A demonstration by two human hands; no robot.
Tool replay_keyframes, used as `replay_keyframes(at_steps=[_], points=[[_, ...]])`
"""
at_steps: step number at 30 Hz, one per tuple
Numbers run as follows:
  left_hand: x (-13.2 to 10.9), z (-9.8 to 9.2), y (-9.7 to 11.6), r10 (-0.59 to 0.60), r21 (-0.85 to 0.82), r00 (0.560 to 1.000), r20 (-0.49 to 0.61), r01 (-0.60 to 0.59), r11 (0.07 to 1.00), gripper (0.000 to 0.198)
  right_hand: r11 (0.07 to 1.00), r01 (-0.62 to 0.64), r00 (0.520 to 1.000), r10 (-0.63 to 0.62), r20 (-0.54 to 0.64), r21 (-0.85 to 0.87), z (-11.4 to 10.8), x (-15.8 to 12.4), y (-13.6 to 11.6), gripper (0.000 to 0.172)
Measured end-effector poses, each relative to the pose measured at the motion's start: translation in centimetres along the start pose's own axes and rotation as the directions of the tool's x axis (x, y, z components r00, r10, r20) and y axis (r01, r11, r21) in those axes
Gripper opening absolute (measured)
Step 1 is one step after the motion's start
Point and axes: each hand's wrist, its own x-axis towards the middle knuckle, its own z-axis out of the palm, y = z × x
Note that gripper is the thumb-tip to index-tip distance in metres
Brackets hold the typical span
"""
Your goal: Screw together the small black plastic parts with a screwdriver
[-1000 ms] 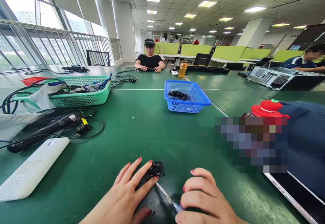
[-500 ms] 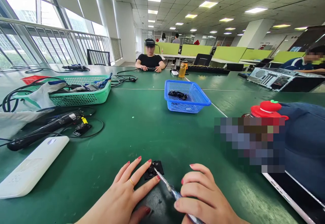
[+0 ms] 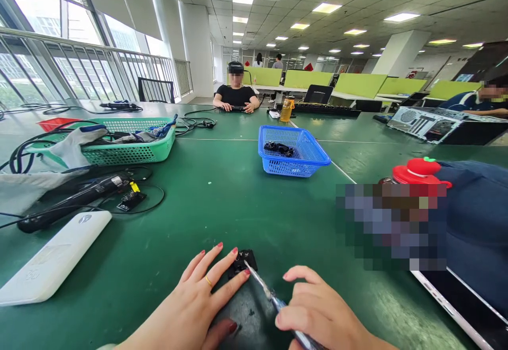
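Note:
A small black square part (image 3: 248,258), perhaps a circuit board, lies flat on the green tabletop in front of me. My left hand (image 3: 198,294) is spread open, palm down, with its index and middle fingertips on the part's left and near edges. In my right hand (image 3: 317,307) is a screwdriver (image 3: 273,298), its handle gripped between thumb and fingers. The tool slants up-left, and its tip meets the top of the black part. Detail on the part is too small to make out.
Ahead stands a blue basket (image 3: 293,152) with black items. Left are a green basket (image 3: 159,149) with gloves and cables, a black handheld tool (image 3: 75,202) and a white power bank (image 3: 59,255). Right lie a red-lidded bottle (image 3: 420,170) and dark fabric (image 3: 476,218). A person (image 3: 236,93) sits opposite.
My right hand's fingers have shifted on the screwdriver handle, the index finger reaching further forward. The tip stays on the black part. My left hand holds its place; the view shifts slightly.

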Motion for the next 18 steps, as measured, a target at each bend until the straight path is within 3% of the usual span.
replay_keyframes(at_steps=[4,8,13,18], points=[[0.0,0.0,0.0,0.001,0.006,1.000,0.002,-0.001,1.000,0.070,1.000,0.009,0.999,-0.009,0.042,0.016,0.4,-0.4,0.0,0.018],[0.1,-0.1,0.0,0.001,0.007,1.000,0.026,-0.001,1.000,0.070,0.999,0.005,1.000,-0.004,0.009,-0.050,0.8,-0.6,0.0,0.020],[0.0,0.0,0.0,-0.005,-0.021,0.999,0.037,0.006,1.000,0.069,0.987,0.104,0.994,-0.099,0.045,-0.123,1.5,-0.8,0.1,0.020],[0.0,0.0,-0.1,-0.013,-0.042,0.999,0.049,0.016,0.999,0.068,0.993,0.010,1.000,-0.008,0.017,-0.118,1.5,-0.7,0.1,0.032]])
